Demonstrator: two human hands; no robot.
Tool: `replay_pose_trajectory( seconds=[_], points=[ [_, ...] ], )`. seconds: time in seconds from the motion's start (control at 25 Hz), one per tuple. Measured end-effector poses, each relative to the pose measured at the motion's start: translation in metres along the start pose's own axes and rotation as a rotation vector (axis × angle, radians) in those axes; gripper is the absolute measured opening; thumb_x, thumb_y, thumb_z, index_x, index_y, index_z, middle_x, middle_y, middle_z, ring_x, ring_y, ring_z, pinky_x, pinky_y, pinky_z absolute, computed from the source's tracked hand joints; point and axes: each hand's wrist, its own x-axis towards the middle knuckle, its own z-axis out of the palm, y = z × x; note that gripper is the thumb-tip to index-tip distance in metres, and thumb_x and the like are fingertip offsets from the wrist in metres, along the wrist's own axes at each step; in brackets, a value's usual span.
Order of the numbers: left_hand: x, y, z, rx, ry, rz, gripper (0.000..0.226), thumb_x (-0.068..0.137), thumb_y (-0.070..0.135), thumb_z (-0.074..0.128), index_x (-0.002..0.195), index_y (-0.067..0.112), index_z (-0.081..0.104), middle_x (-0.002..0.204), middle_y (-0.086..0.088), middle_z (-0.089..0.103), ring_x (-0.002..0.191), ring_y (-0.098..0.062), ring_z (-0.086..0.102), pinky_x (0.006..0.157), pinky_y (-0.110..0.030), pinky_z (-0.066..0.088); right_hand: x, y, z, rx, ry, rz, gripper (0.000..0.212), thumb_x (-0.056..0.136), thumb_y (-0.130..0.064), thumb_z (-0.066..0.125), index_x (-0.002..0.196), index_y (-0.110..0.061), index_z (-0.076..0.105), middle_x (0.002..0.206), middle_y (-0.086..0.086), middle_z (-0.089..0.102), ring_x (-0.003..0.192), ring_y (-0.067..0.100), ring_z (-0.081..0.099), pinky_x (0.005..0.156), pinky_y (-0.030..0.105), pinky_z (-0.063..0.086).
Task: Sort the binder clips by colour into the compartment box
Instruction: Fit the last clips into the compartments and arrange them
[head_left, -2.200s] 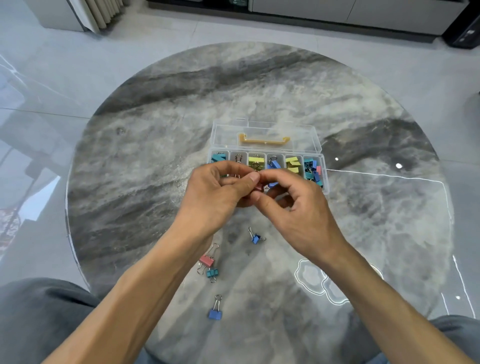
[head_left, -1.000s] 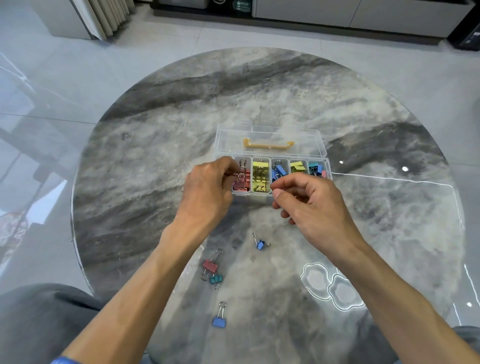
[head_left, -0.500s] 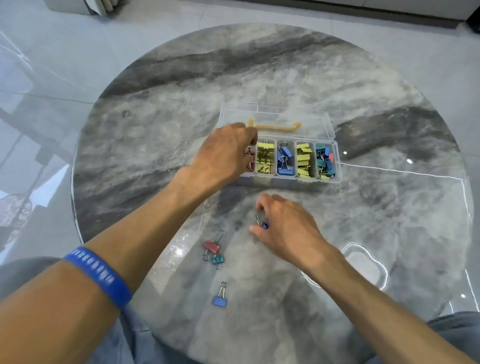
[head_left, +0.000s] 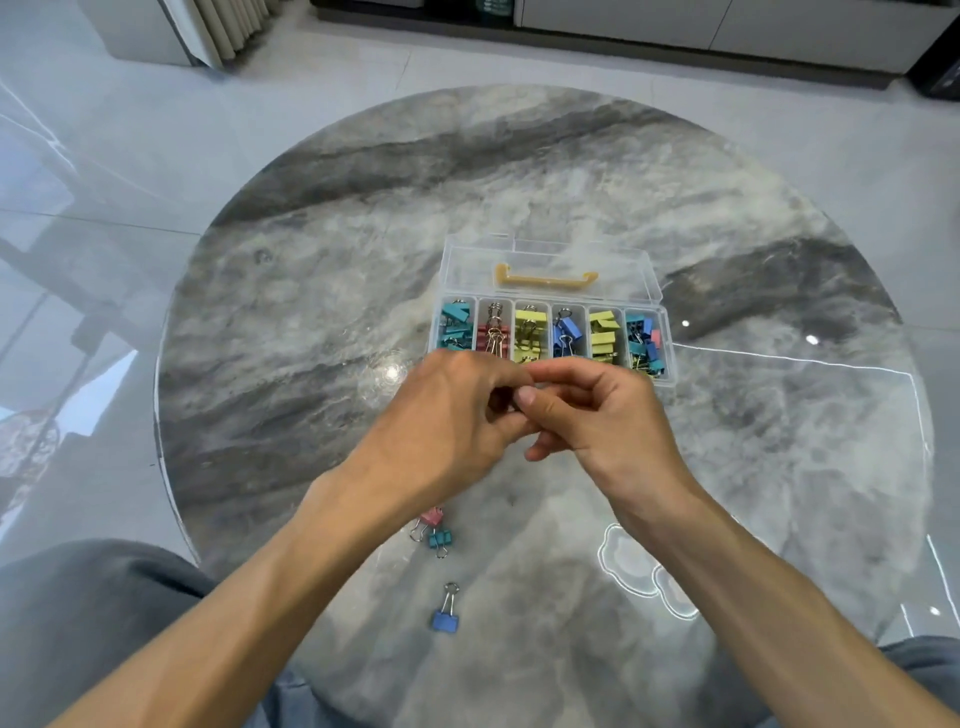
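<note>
Whatever my left hand (head_left: 457, 410) and right hand (head_left: 597, 415) pinch between them hidden behind my fingers, perhaps a clip, pink clip (head_left: 431, 517) half covered by my left wrist, near edge of the compartment box (head_left: 667, 343) behind my knuckles, tabletop (head_left: 311, 312) front rim cut off by my forearms

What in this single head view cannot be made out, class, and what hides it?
- Whatever the left hand and right hand pinch between them: hidden by the curled fingers.
- Pink clip on the table: partly covered by the left forearm.
- Near rim of the compartment box: partly hidden behind both hands.
- Rightmost compartment's mixed clips: too small to count.
</note>
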Motion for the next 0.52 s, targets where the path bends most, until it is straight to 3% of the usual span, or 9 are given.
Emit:
replay_pose_trajectory(
  seconds=[0.12, 0.24, 0.4, 0.52],
  points=[
    [0.008, 0.004, 0.001, -0.346, 0.0, -0.134, 0.011, 0.086, 0.016, 0.076, 0.096, 0.018, 0.078, 0.082, 0.004, 0.077, 0.077, -0.008, 0.073, 0.076, -0.032, 0.06, 0.0, -0.007, -0.013, 0.149, -0.019, 0.026, 0.021, 0.085, 0.001, 0.069, 0.104, -0.007, 0.072, 0.071, 0.014, 0.066, 0.056, 0.014, 0.062, 0.06, 0.031, 0.059],
    [0.015, 0.004, 0.004, -0.554, 0.004, -0.212, 0.017, 0.09, 0.004, 0.069, 0.097, 0.016, 0.077, 0.084, -0.002, 0.078, 0.08, -0.016, 0.073, 0.076, -0.027, 0.06, 0.008, -0.01, -0.019, -0.027, 0.028, -0.028, 0.014, 0.085, -0.008, 0.073, 0.099, -0.01, 0.072, 0.065, 0.011, 0.064, 0.055, 0.014, 0.06, 0.057, 0.034, 0.059],
    [0.015, 0.004, 0.012, -0.721, 0.021, -0.337, 0.022, 0.095, -0.002, 0.059, 0.095, 0.013, 0.075, 0.076, -0.004, 0.075, 0.069, -0.01, 0.067, 0.068, -0.019, 0.056, 0.006, -0.009, -0.017, -0.197, 0.044, -0.075, 0.013, 0.087, -0.014, 0.073, 0.1, -0.015, 0.073, 0.071, 0.013, 0.07, 0.061, 0.018, 0.065, 0.06, 0.034, 0.059],
    [0.018, 0.004, 0.013, -0.743, 0.04, -0.32, 0.017, 0.097, 0.001, 0.055, 0.097, 0.004, 0.072, 0.076, -0.007, 0.07, 0.069, -0.011, 0.063, 0.067, -0.02, 0.054, 0.003, -0.014, -0.019, -0.009, 0.021, 0.014, 0.022, 0.08, -0.018, 0.077, 0.101, -0.013, 0.072, 0.072, 0.011, 0.069, 0.062, 0.017, 0.065, 0.063, 0.038, 0.06]
  ],
)
